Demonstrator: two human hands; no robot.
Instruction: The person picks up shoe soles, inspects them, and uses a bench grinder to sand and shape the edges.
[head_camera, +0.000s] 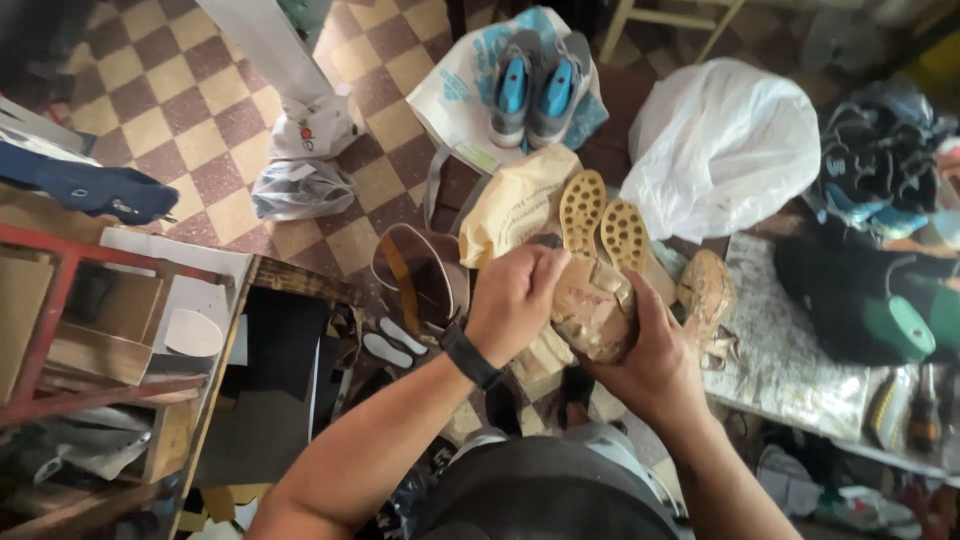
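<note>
My left hand (513, 297), with a black band on the wrist, grips the top of a tan, worn shoe (593, 305) held in front of me. My right hand (652, 352) cups the same shoe from below and from the right. Two tan studded soles (602, 220) stick up just beyond the held shoe. Another tan shoe (706, 292) lies to the right on a stained work surface (790, 340).
A pair of grey and blue sneakers (535, 85) rests on a printed bag on the checkered floor. A white plastic bag (720, 140), a tan paper bag (515, 205), a brown bucket (418, 272) and a cluttered red-framed shelf (70, 330) surround me. White insoles (392, 342) lie below.
</note>
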